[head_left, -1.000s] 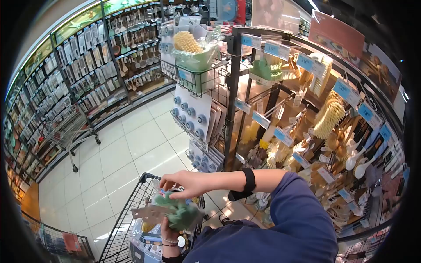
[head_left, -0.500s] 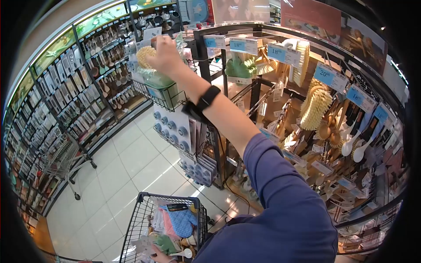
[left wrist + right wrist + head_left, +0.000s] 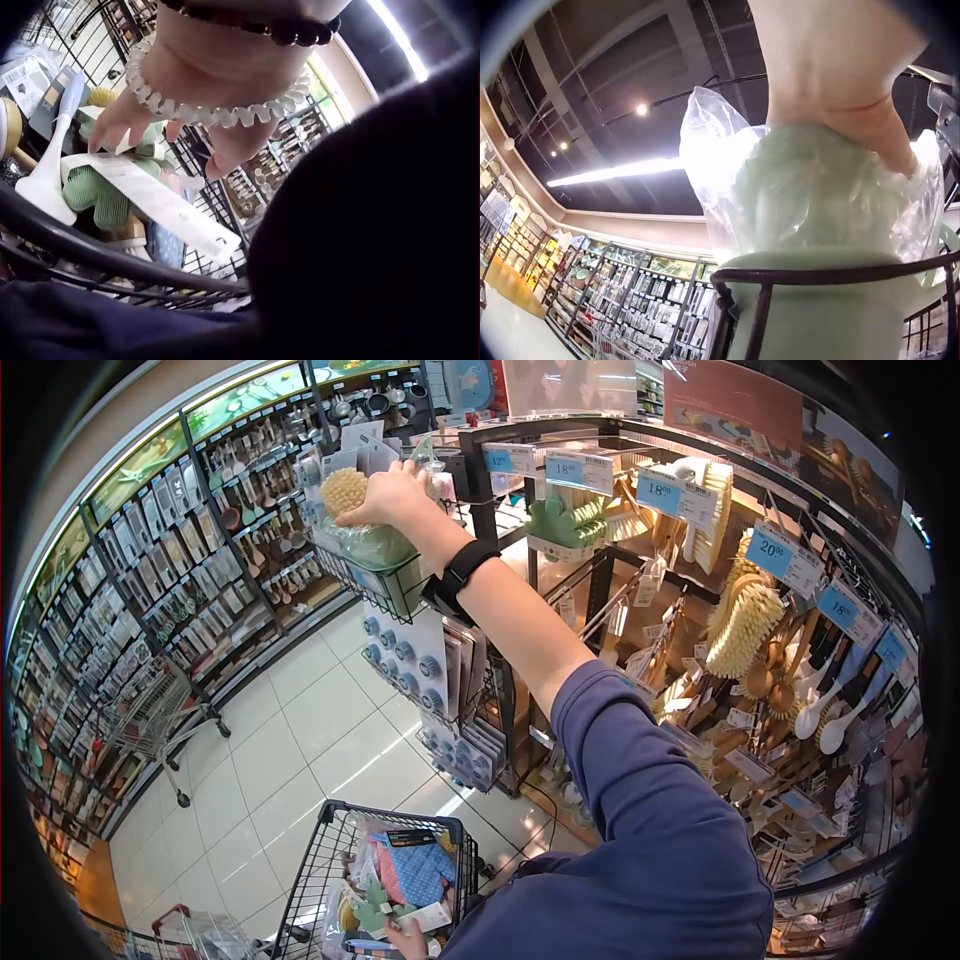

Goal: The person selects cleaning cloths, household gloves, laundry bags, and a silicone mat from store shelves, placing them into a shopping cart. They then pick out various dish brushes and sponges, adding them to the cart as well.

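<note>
My right hand (image 3: 395, 498) reaches up to a light-green tub (image 3: 400, 590) in a wire basket on the rack. Its thumb lies beside a round cream-bristled brush (image 3: 344, 490). In the right wrist view that hand grips the top of a light-green thing in clear plastic (image 3: 810, 187); most of the fingers are hidden behind it. Low in the cart, my left hand (image 3: 217, 82) has its fingers spread over green leaf-shaped brushes (image 3: 101, 196) with a white card strip (image 3: 169, 206). A white-headed brush with a pale blue handle (image 3: 54, 161) lies alongside.
The wire cart (image 3: 330, 810) also carries a blue dotted oven mitt (image 3: 420, 872). Brushes hang along the rack on the right, among them a large cream-bristled brush (image 3: 745, 625). Another shopping cart (image 3: 155, 710) stands at the left by the utensil shelves.
One second ago both hands were at a green brush over the cart. Then my right hand rose to the tub, and my left hand lowered the brush among the goods and loosened its fingers.
</note>
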A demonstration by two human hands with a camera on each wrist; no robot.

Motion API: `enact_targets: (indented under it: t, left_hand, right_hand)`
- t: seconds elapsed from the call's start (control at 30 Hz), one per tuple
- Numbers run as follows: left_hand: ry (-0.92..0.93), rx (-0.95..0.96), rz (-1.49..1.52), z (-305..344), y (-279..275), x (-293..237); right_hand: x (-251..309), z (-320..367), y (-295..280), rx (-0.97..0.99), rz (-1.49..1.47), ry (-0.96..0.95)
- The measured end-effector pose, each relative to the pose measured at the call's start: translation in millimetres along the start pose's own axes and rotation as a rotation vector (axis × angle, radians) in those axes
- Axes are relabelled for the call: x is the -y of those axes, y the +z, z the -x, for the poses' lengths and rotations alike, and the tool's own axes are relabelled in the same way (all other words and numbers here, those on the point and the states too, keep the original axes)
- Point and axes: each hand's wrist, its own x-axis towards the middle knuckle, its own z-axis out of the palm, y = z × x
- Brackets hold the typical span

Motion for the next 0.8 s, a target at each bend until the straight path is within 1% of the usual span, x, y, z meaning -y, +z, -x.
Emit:
enact_targets:
  t: [0.03, 0.07, 0.1, 0.13, 0.2, 0.27, 0.3, 0.37, 0.43, 0.5, 0.57, 0.63, 0.7, 0.77, 0.8]
  left_hand:
    - [-0.005, -0.005, 0.003, 8, 7, -13]
    - [0.205, -0.092, 0.059, 16, 13, -20]
    - [0.411, -0.187, 0.113, 24, 15, -31]
    - [0.393, -0.207, 0.117, 30, 14, -42]
    - [0.414, -0.078, 0.134, 45, 5, -73]
    - [0.383, -0.097, 0.108, 52, -1, -91]
    - [0.370, -0.092, 0.070, 54, -2, -96]
    - [0.365, -0.102, 0.060, 54, -3, -99]
    - [0.355, -0.111, 0.049, 53, -2, -101]
    - [0.401, -0.148, 0.012, 55, -2, -103]
    - [0.394, -0.162, 0.031, 57, -2, -103]
    - [0.393, -0.175, 0.052, 58, -2, -103]
    - [0.369, -0.155, 0.058, 58, -3, -102]
    - [0.357, -0.153, 0.064, 57, -3, -100]
    - [0.352, -0.143, 0.061, 56, -3, -100]
  right_hand:
    - [4, 3, -2, -0.032, 0.016, -0.006]
    - [6, 4, -3, -0.083, 0.079, -0.003]
    - [5, 1, 0, -0.078, 0.066, -0.020]
    - [4, -4, 1, -0.059, 0.061, -0.036]
    - [6, -9, 2, -0.032, 0.044, -0.084]
    - [5, -11, -4, 0.111, 0.017, -0.096]
    - [8, -13, -3, 0.111, 0.013, -0.115]
    - [13, -18, 2, 0.110, 0.011, -0.024]
    - [8, -40, 16, 0.086, 0.003, -0.070]
    - [-3, -43, 16, 0.162, -0.198, -0.080]
    - [-13, -47, 22, 0.065, -0.393, -0.119]
    - [-22, -50, 24, 0.006, -0.594, -0.091]
    - [-14, -25, 17, -0.284, -0.921, -0.186]
    - [-24, -35, 24, -0.332, -1.335, -0.187]
    - [-24, -33, 28, -0.416, -1.485, -0.156]
